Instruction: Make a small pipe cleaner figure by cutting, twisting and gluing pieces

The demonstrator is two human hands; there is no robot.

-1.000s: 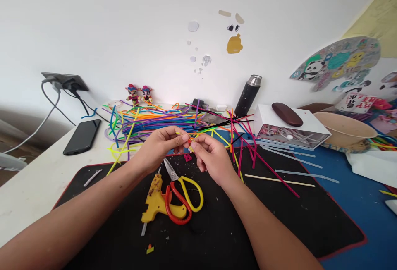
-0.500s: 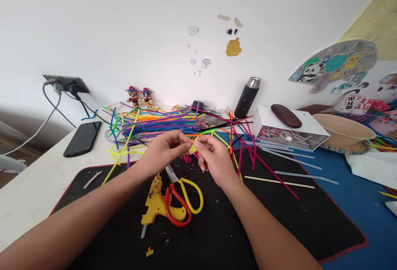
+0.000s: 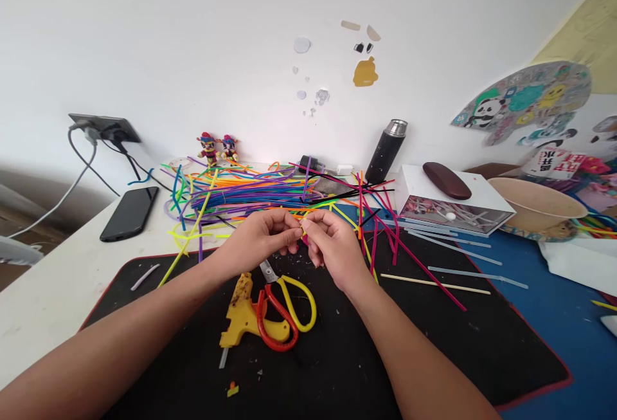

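Note:
My left hand [image 3: 270, 233] and my right hand [image 3: 330, 240] meet above the black mat, fingertips touching or nearly so. Both are pinched on a small yellow and magenta pipe cleaner piece [image 3: 304, 232], mostly covered by the fingers. Just below them lie scissors [image 3: 284, 317] with one red and one yellow handle, their blade tips hidden under my left hand. Partly under the scissors rests a yellow glue gun [image 3: 241, 314], a clear glue stick poking from its rear. A tiny yellow and orange scrap [image 3: 232, 390] sits nearer to me.
Behind my hands spreads a pile of colored pipe cleaners [image 3: 250, 195]. Two small figures [image 3: 216, 148] and a black flask [image 3: 386, 151] stand by the wall. A phone [image 3: 129, 214] lies left; a wooden stick [image 3: 434, 283], glue sticks [image 3: 477, 272] and a white box [image 3: 409, 179] are right.
My left fingers have shifted over the small piece, covering more of its yellow part. The magenta bit seen below my fingers earlier is now hidden behind them. The view has moved slightly.

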